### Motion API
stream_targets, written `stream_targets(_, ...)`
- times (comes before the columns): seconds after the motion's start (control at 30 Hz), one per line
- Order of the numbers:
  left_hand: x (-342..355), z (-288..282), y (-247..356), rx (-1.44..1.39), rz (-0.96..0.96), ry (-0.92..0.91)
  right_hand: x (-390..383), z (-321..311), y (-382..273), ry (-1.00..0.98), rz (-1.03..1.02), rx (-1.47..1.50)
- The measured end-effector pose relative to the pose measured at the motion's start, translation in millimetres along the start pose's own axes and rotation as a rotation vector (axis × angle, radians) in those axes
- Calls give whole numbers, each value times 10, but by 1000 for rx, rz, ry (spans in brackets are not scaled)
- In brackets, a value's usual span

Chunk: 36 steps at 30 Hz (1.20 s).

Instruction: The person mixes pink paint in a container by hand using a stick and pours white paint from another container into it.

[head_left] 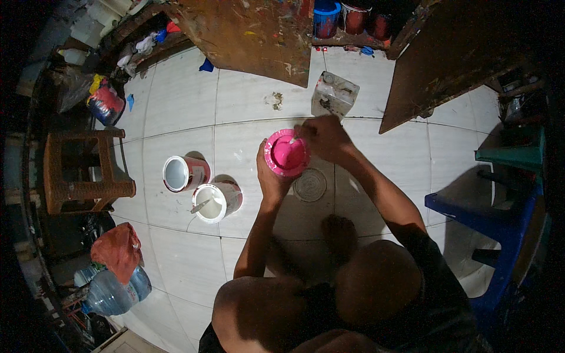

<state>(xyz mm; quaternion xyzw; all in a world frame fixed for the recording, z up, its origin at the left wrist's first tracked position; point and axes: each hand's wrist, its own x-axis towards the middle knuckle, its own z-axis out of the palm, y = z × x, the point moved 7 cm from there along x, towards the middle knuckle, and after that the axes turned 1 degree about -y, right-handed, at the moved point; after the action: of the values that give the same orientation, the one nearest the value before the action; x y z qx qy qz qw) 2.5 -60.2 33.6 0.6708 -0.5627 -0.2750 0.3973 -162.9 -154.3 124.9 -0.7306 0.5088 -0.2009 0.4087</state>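
Observation:
My left hand [272, 182] grips the side of a tub of bright pink paint [285, 159]. My right hand [326, 132] pinches a light-coloured stirrer [293, 140] whose lower end is at the pink paint. A round translucent lid [309, 185] lies on the tiles just right of the tub. To the left stand an open white-rimmed can [196, 173] and a second can of white paint [229, 200] with a stick in it. A grimy jerrycan [334, 96] stands beyond my hands.
A wicker stool [88, 188] is at left, with a large water bottle [109, 294] and red bag [116, 244] below it. Blue plastic stools [494, 229] stand at right. Wooden panels [247, 35] and paint buckets [326, 20] are at the back.

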Motion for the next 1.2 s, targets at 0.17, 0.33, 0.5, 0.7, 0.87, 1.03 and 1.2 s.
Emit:
stream_targets(0.17, 8, 75, -151, -19, -38, -46, -101, 396, 98, -1, -311, -51)
stream_targets(0.33, -2, 25, -87, -26, -74, -1, -152, 380, 13, -71, -344, -90)
stream_targets(0.5, 52, -52, 121, -114, -81, -2, -83, 6, -6, -4, -67, 127)
stream_targets(0.7, 80, -78, -2, -130, -68, 33, -99, 86, -86, -135, -100, -32)
stream_targets(0.87, 119, -158, -152, -133, -10, 22, -25, -36, -162, -94, -112, 97)
stream_targets(1.03, 151, -141, -237, -145, -5, -7, 95, -7, 60, 15, -129, 105)
stream_targets(1.2, 269, -166, -180, -123, -16, -169, 226, 19, 275, -22, 2, 337)
